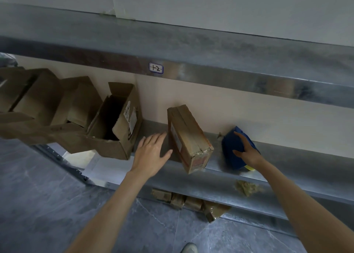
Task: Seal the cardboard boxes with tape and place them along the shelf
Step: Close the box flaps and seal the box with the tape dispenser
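Right then, taped box [188,139] lay angled on the shelf [287,158], front end at the edge. Left hand [151,153] was spread, fingers straight, just beside the box's left side; contact unclear. Right hand [247,152] gripped the blue dispenser [229,143] between thumb and fingers, right of the box. Open boxes [115,124] stood further left.

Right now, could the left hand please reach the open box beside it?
Probably yes: the left hand hovers open just right of the open box, with only bare shelf between them.
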The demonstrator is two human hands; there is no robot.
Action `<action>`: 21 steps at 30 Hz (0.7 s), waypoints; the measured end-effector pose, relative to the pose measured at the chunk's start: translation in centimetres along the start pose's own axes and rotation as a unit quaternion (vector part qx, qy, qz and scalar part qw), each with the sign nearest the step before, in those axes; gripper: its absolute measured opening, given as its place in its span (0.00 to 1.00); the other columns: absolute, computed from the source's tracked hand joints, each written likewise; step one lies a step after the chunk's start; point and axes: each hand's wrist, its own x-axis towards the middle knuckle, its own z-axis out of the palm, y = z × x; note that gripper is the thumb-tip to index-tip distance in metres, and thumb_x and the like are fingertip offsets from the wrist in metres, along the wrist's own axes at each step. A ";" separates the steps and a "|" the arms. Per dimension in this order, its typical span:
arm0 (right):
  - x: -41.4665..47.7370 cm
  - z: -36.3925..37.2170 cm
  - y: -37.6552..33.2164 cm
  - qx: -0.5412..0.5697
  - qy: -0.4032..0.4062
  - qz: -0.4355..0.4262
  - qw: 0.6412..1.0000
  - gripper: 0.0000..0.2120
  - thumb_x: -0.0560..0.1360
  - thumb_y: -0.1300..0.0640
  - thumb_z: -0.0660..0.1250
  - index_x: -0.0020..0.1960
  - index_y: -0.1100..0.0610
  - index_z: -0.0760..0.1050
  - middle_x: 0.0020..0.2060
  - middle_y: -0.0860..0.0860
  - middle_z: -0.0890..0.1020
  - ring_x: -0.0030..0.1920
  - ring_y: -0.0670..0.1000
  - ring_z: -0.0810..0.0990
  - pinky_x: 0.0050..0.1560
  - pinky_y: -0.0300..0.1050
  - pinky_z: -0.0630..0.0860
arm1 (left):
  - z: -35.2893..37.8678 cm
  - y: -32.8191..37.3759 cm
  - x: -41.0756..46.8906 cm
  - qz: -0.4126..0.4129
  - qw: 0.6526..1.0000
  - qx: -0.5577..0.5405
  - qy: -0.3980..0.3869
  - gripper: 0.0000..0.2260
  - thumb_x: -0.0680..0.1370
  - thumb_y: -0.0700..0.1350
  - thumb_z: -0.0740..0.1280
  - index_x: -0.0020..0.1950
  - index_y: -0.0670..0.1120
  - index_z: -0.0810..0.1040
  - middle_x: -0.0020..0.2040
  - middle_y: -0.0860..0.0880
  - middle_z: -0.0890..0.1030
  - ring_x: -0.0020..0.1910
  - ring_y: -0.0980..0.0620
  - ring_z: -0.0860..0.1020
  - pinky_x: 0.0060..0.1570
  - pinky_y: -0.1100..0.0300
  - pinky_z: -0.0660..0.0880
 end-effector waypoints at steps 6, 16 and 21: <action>-2.3 -1.4 -1.6 -0.133 -0.003 -0.041 0.990 0.25 0.80 0.49 0.63 0.70 0.32 0.56 0.62 0.53 0.77 0.45 0.58 0.79 0.44 0.55 0.79 | -0.4 -0.4 -0.2 0.021 1.000 -0.011 0.001 0.28 0.81 0.58 0.59 0.79 0.49 0.61 0.76 0.50 0.67 0.75 0.51 0.63 0.76 0.50 0.55; -8.1 -4.4 -8.3 -0.198 0.016 -0.140 0.970 0.18 0.78 0.55 0.66 0.62 0.39 0.65 0.49 0.47 0.79 0.38 0.55 0.79 0.37 0.50 0.76 | -1.4 0.0 -0.5 0.046 0.997 -0.048 0.025 0.26 0.81 0.56 0.61 0.77 0.48 0.65 0.74 0.48 0.70 0.75 0.49 0.64 0.77 0.46 0.53; -10.9 -4.5 -11.4 -0.311 0.123 -0.185 0.924 0.15 0.76 0.51 0.65 0.62 0.42 0.68 0.28 0.49 0.76 0.24 0.48 0.72 0.26 0.43 0.66 | -2.7 1.1 -0.3 0.068 0.993 -0.090 0.035 0.23 0.82 0.55 0.61 0.76 0.49 0.66 0.73 0.49 0.71 0.75 0.50 0.64 0.77 0.46 0.52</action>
